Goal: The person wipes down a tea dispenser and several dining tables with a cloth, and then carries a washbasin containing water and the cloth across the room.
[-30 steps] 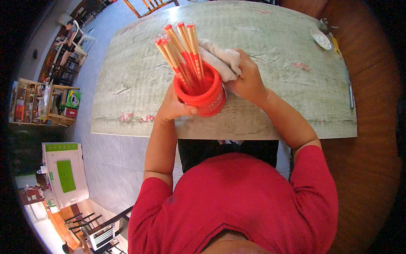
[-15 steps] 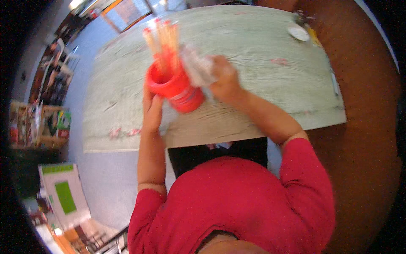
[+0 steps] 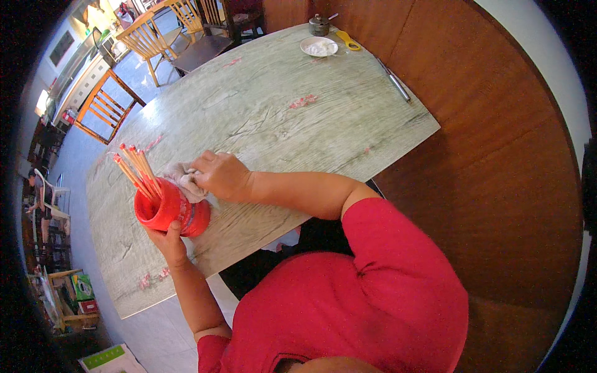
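A red round holder [image 3: 169,209] full of red-tipped chopsticks [image 3: 136,171] is tilted at the near left of a grey-green wood-grain table [image 3: 273,118]. My left hand [image 3: 166,239] grips the holder from below, thumb on its side. My right hand [image 3: 219,176] presses a crumpled whitish cloth [image 3: 184,177] against the holder's upper side, just right of the chopsticks.
A small white dish [image 3: 318,46], a dark lidded pot [image 3: 319,24], a yellow object [image 3: 348,41] and a metal utensil [image 3: 394,81] lie at the table's far right. Wooden chairs [image 3: 149,37] stand beyond the table. A wooden wall panel [image 3: 497,137] runs along the right. Another person [image 3: 38,193] is far left.
The view has swung, so the table now sits diagonally. The holder has tipped toward me and lies lower left; both hands stay on it, the cloth still against its side.
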Motion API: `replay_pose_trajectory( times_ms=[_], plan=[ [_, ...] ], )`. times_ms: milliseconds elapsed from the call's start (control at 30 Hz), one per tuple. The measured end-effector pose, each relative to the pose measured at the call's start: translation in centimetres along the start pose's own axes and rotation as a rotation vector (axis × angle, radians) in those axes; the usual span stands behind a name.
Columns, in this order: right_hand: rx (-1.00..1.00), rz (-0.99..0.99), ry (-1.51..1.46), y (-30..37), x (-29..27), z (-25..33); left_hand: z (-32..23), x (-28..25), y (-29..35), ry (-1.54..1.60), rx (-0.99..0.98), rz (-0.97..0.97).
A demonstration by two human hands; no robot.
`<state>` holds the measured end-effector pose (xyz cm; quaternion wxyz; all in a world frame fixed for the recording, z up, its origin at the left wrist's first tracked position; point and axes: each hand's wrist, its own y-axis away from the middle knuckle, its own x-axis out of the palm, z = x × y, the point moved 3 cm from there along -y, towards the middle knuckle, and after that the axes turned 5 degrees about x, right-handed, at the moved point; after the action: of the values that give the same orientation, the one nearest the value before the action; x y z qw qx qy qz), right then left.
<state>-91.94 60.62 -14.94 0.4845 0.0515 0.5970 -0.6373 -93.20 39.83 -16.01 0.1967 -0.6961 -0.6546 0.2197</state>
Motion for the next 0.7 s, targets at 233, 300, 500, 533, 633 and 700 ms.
replay_pose_trajectory(
  times_ms=[233,300,500,533,633,700],
  plan=[
    [-0.133,0.069,0.007,0.2,-0.5,0.0,-0.2,0.0,-0.1,-0.002,0.012,-0.061],
    [-0.188,0.130,0.018,0.0,-0.8,0.0,-0.1,-0.2,-0.2,-0.011,0.032,-0.060],
    [-0.131,0.482,-0.030,1.3,-7.8,-1.7,-0.3,-0.5,-0.1,0.026,-0.011,-0.176],
    [-0.061,0.398,-0.074,1.9,-9.6,-2.9,-0.3,-0.7,-0.2,0.041,-0.022,-0.194],
    [0.130,0.139,0.194,3.6,-15.5,-8.2,-0.4,-0.8,-0.1,0.011,-0.011,-0.220],
    [0.346,0.079,0.443,5.9,-19.3,-11.4,-0.9,0.5,-0.2,-0.052,-0.027,-0.196]
  ],
)
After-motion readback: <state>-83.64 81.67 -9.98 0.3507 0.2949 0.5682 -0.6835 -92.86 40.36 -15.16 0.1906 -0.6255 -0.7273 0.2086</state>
